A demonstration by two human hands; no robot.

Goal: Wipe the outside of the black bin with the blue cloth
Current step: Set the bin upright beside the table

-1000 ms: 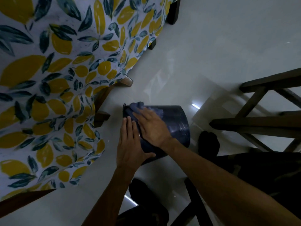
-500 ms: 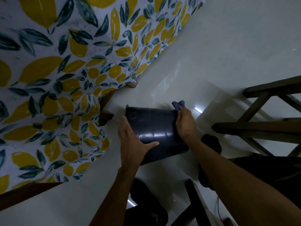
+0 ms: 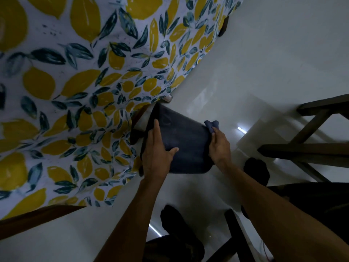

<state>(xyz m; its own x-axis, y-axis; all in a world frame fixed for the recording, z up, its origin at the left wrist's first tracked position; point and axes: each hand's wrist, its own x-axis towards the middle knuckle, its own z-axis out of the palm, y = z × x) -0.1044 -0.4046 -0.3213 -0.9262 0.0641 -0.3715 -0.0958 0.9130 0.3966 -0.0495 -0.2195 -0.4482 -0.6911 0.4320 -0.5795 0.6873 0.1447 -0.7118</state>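
My left hand [image 3: 157, 154] lies spread flat on the black bin [image 3: 181, 140]; my right hand [image 3: 219, 144] pinches the blue cloth [image 3: 211, 125] against its far side.

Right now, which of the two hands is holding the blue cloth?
The right hand, at the bin's right edge, has the blue cloth bunched above its fingers. The left hand lies bare on the bin's side.

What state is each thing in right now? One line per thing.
Black bin: tipped on its side, held.
Blue cloth: bunched against the bin's right end.
Left hand: flat on the bin.
Right hand: shut on the cloth.
Lemon-print tablecloth: hanging beside the bin.
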